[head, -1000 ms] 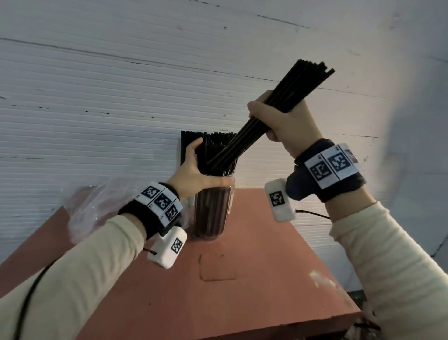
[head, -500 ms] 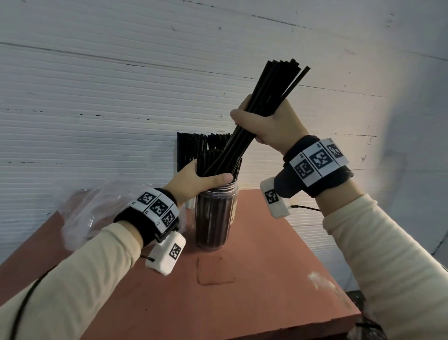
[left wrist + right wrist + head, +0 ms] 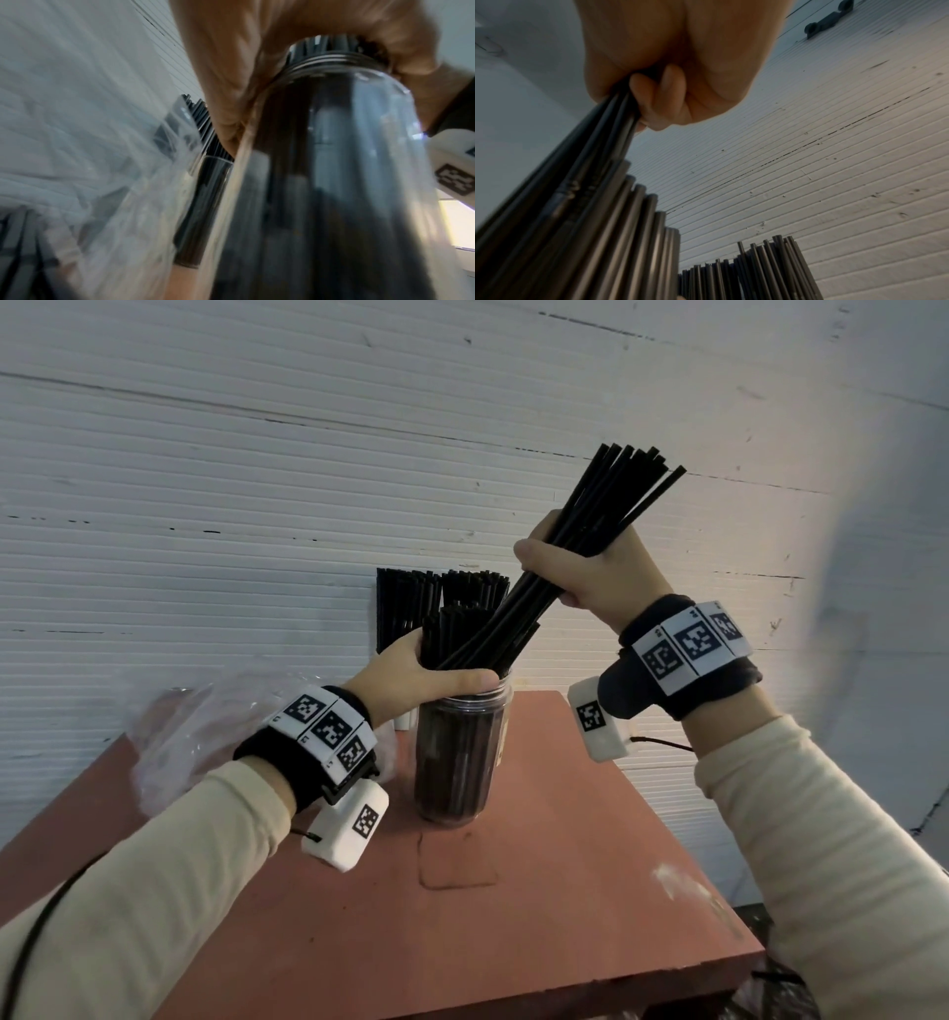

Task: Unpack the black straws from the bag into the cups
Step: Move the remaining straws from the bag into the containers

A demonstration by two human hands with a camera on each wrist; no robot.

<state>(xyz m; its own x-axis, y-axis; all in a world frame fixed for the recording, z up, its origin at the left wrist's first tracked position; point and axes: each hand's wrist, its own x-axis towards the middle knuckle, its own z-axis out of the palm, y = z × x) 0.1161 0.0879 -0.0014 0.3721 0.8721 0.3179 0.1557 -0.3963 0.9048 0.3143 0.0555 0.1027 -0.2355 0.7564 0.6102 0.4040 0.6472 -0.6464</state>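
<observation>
A clear plastic cup (image 3: 459,757) full of black straws stands upright on the red table (image 3: 539,916). My left hand (image 3: 426,675) wraps around the straws just above the cup's rim (image 3: 331,58). My right hand (image 3: 590,572) grips a bundle of black straws (image 3: 611,505) slanted down to the left, its lower ends inside the cup mouth; the right wrist view shows my fingers (image 3: 654,97) curled round this bundle (image 3: 598,142). More cups of black straws (image 3: 436,593) stand behind, against the wall. The crumpled clear bag (image 3: 185,742) lies to the left, behind my left wrist.
A white ribbed wall (image 3: 257,505) rises directly behind the table. The table's right edge (image 3: 708,865) and front edge drop off close to the cup. A whitish smear (image 3: 683,880) marks the tabletop at the right. A second straw-filled cup (image 3: 205,203) shows beside the bag.
My right hand has swung the bundle more upright and shifted it left and down, pushing the lower ends deeper into the cup. My left hand keeps its hold at the rim.
</observation>
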